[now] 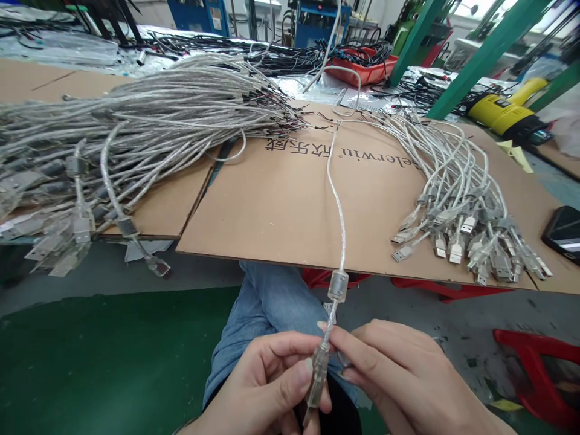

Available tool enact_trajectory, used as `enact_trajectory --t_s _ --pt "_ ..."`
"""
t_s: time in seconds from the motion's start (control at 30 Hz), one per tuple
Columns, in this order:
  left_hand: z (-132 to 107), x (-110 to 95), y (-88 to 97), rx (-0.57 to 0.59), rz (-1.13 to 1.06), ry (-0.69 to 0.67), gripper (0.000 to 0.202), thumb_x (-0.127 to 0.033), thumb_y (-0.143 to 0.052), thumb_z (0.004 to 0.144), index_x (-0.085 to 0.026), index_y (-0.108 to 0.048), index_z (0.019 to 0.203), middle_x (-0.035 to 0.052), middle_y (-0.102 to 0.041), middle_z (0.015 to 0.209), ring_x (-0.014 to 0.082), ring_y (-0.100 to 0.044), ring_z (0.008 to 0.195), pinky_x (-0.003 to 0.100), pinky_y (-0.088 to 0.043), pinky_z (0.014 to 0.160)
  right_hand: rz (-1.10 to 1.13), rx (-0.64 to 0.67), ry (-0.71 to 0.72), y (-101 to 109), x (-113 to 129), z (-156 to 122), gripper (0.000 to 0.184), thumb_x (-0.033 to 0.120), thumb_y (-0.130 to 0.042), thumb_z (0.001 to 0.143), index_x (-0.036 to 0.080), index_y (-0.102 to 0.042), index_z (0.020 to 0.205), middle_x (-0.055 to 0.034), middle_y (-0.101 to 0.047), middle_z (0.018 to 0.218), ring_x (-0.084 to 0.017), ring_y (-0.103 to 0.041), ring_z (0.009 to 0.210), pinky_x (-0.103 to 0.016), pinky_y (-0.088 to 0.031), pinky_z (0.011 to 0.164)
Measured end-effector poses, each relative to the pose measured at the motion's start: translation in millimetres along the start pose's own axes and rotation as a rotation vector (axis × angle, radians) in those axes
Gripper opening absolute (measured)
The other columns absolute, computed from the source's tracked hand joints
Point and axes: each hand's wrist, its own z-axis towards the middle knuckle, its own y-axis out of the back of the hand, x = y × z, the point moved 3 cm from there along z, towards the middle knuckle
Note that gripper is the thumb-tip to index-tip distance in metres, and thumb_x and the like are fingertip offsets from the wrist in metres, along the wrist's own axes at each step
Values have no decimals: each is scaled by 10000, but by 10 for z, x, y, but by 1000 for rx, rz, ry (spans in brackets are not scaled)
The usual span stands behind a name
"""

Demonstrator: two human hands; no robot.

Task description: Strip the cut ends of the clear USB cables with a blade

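Over my lap, my left hand (pixel 285 380) pinches the clear plug of a USB cable (pixel 338 205) between thumb and fingers. My right hand (pixel 399 368) is closed in from the other side, its fingertips at the cable just above the plug. Part of a clear piece shows between the right fingers, too hidden to name. A grey ferrite bead (pixel 338 286) sits on the cable just beyond the cardboard's edge. From there the cable runs away across the cardboard (pixel 272 205) to its far wire end.
A large bundle of clear-jacketed cables (pixel 172 115) covers the left side. To the right lies a smaller pile of USB cables (pixel 457 211), plugs toward me. Further right are a phone (pixel 564 232) and a yellow heat gun (pixel 502 115). A red tray (pixel 362 69) holds black cables behind.
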Motion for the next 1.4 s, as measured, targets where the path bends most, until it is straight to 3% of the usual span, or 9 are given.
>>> enact_trajectory --t_s 0.1,0.47,0.73,1.23,1.4 --pt "-2 -4 -27 -38 18 -12 220 -324 -784 686 -213 -764 876 18 -694 585 61 -626 412 57 -453 355 -18 -57 -2 5 21 15 294 186 -333 991 92 -590 1100 -42 -648 608 -154 -553 463 -255 -444 417" --pt "7 -26 -36 -55 91 -27 230 -339 -775 694 -212 -764 886 13 -686 589 64 -622 401 67 -455 354 -31 -48 -45 -41 34 -20 314 202 -337 993 110 -625 1077 -30 -621 599 -156 -509 469 -273 -384 425" --pt "-10 -20 -24 -58 87 -49 217 -330 -763 712 -230 -763 905 16 -699 613 73 -636 413 86 -484 372 -80 -59 -31 -14 45 101 348 205 -328 998 107 -663 992 -18 -613 538 -129 -513 420 -241 -384 404" --pt "12 -8 -16 -86 61 -74 232 -341 -768 714 -192 -737 889 -2 -669 610 57 -608 397 84 -460 374 -113 -100 -77 -73 83 87 350 190 -338 985 106 -676 953 -13 -582 507 -129 -502 402 -229 -396 389" --pt "-4 -13 -31 -50 26 -66 210 -319 -753 737 -199 -735 908 5 -689 624 63 -627 412 86 -476 384 84 -152 -110 -29 67 42 225 172 -434 951 112 -623 1057 -36 -640 607 -133 -553 476 -219 -452 437"
